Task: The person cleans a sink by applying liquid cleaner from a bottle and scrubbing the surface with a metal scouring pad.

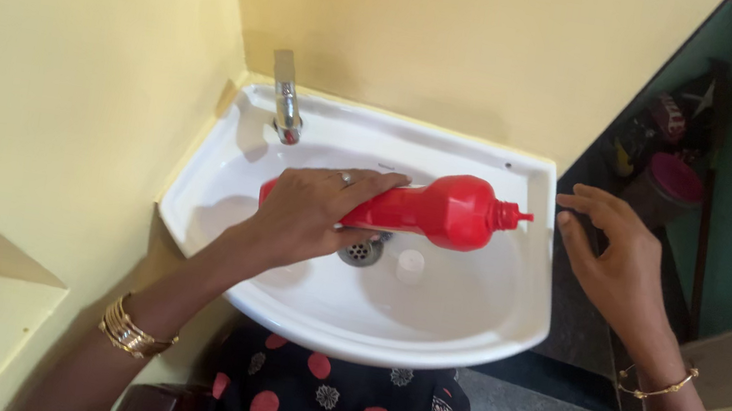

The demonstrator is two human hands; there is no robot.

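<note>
My left hand (312, 212) grips a red plastic bottle (443, 209) and holds it sideways over a white corner sink (502, 327), nozzle pointing right. The nozzle has no cap on it. A small white cap (410, 264) lies in the basin beside the metal drain (361, 252). My right hand (614, 262) hovers just past the sink's right rim, fingers spread and curled, a short way from the bottle's nozzle, holding nothing. Gold bangles ring both wrists.
A chrome tap (284, 106) stands at the sink's back left corner against yellow walls. Right of the sink, lower down, a dark floor holds a round container with a pink lid (674, 179) and other items. A patterned dark garment (327, 403) shows below the sink.
</note>
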